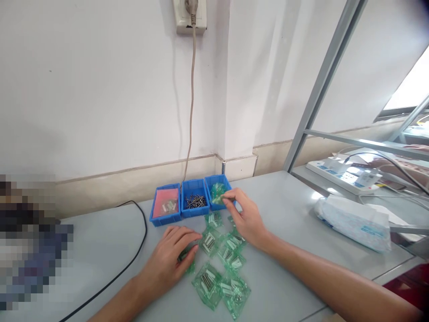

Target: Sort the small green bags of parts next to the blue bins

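My right hand point(246, 219) reaches over the right blue bin point(229, 181), thumb and fingertips pinched on a small green plastic bag point(218, 200). More green plastic shows inside that bin. Lower left, my left hand point(174, 252) rests at the table with its fingers curled round another green bag, mostly hidden under the palm. Between and below my hands lie several clear green bags point(207, 281) with silvery screws and white plugs inside. The middle blue bin point(185, 212) holds loose dark screws point(196, 202). In the left blue bin point(165, 220) sits a pink packet point(164, 199) with pale pieces.
A black cable point(144, 228) curves over the grey table point(275, 277) at left. A plug cord point(192, 89) hangs from the wall socket point(199, 27). At right are a metal frame point(321, 76), a white plastic packet point(355, 221) and a power strip point(338, 176). A pixelated patch covers the left edge.
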`<state>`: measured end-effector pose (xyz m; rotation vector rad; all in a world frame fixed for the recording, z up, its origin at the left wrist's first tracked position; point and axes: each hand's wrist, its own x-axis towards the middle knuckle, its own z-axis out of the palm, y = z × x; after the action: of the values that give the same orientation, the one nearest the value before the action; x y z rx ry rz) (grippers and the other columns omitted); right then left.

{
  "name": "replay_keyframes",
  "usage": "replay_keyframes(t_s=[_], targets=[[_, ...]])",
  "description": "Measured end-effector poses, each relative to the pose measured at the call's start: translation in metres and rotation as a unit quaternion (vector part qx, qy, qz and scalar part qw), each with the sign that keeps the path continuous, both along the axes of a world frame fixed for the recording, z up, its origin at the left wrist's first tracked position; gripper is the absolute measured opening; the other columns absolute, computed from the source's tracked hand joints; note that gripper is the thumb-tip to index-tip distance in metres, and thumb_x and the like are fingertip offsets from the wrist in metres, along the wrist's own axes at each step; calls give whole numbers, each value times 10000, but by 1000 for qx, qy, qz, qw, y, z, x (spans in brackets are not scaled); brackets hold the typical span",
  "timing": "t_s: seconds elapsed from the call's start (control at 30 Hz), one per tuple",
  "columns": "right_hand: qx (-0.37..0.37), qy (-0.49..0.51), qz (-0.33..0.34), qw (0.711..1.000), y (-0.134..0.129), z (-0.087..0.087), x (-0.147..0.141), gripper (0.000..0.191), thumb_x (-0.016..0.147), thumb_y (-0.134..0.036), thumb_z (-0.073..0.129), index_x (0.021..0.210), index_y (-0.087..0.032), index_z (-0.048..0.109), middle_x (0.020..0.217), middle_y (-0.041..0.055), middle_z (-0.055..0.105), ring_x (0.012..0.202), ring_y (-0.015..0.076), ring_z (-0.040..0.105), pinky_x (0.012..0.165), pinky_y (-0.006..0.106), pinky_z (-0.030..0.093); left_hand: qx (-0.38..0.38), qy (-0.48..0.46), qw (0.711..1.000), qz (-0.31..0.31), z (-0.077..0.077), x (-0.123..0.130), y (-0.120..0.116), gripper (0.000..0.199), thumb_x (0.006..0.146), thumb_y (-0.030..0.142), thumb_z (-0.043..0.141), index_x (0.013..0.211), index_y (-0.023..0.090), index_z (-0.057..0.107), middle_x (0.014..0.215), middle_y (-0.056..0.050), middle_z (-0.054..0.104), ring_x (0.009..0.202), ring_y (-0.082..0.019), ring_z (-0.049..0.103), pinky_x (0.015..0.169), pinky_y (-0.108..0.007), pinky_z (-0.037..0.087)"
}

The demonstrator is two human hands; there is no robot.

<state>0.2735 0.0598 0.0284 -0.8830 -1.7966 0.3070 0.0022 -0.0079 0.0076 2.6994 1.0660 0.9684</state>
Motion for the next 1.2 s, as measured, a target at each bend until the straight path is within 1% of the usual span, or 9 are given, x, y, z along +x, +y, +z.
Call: replay_keyframes(t_s=[0.13, 0.23, 0.37, 0.63, 0.73, 0.8, 0.9, 1.07, 1.2], targets=[[63, -17, -3, 998, 14, 0, 7, 177, 1121, -210, 485, 1140, -260, 654, 1207, 70, 740, 1166, 248, 678, 1015, 416, 537, 9, 10, 1000, -18, 1, 1, 0, 236, 1086, 209, 579, 1299, 235, 676, 1176, -84, 727, 1051, -236, 678, 935, -380, 516], [61, -137, 16, 989, 19, -5, 8, 234, 1115, -150, 450, 1174, -248, 654, 1208, 77, 758, 1133, 248, 695, 994, 412, 539, 9, 18, 999, -31, 1, 1, 0, 221, 1091, 203, 566, 1268, 227, 698, 1149, -84, 717, 1019, -233, 668, 910, -387, 510], [18, -274, -18, 961, 21, -9, 7, 238, 1098, -101, 462, 1150, -226, 657, 1123, 75, 766, 1063, 257, 696, 963, 410, 517, 10, 10, 999, -45, -1, 1, 0, 209, 1095, 181, 561, 1224, 231, 717, 1111, -77, 716, 980, -226, 653, 877, -380, 498], [12, -300, -45, 953, 21, -12, 4, 171, 1096, -150, 511, 1174, -201, 654, 1108, 98, 740, 1098, 301, 651, 1030, 490, 480, 21, 5, 998, -53, 1, 1, 0, 187, 1088, 192, 579, 1198, 228, 725, 1082, -80, 727, 953, -231, 660, 860, -380, 501], [23, -297, -62, 953, 16, -15, 0, 258, 1079, -136, 515, 1311, -188, 615, 1277, 136, 703, 1239, 334, 598, 1078, 528, 466, 21, 28, 998, -48, 1, 1, 0, 171, 1067, 303, 656, 1201, 231, 734, 1113, -87, 730, 970, -247, 668, 872, -399, 515], [39, -281, -74, 956, 11, -13, -2, 354, 1067, -165, 545, 1421, -181, 553, 1437, 160, 628, 1368, 359, 526, 1143, 561, 428, 24, 42, 998, -34, 1, 1, 0, 266, 1036, 413, 711, 1234, 237, 735, 1143, -96, 731, 995, -264, 676, 875, -410, 529], [63, -227, -66, 970, 2, -7, -4, 357, 1075, -211, 542, 1432, -205, 536, 1496, 153, 585, 1460, 364, 448, 1188, 584, 382, 31, 56, 998, -15, 0, 1, 0, 408, 985, 538, 751, 1272, 248, 735, 1171, -107, 734, 1025, -285, 685, 889, -429, 543], [67, -114, -23, 991, -8, 1, -5, 263, 1086, -218, 518, 1341, -239, 579, 1316, 128, 653, 1272, 323, 564, 1088, 530, 466, 30, 66, 997, 10, -6, 0, 1, 569, 920, 619, 788, 1337, 240, 711, 1182, -117, 730, 1052, -313, 689, 911, -468, 549], [46, -89, 70, 992, -13, -2, -7, 209, 1105, -223, 496, 1284, -233, 604, 1166, 105, 675, 1100, 263, 625, 960, 424, 534, 3, 54, 998, 20, -8, 0, 2, 478, 973, 498, 779, 1368, 245, 685, 1164, -103, 717, 1040, -295, 687, 905, -441, 556]])
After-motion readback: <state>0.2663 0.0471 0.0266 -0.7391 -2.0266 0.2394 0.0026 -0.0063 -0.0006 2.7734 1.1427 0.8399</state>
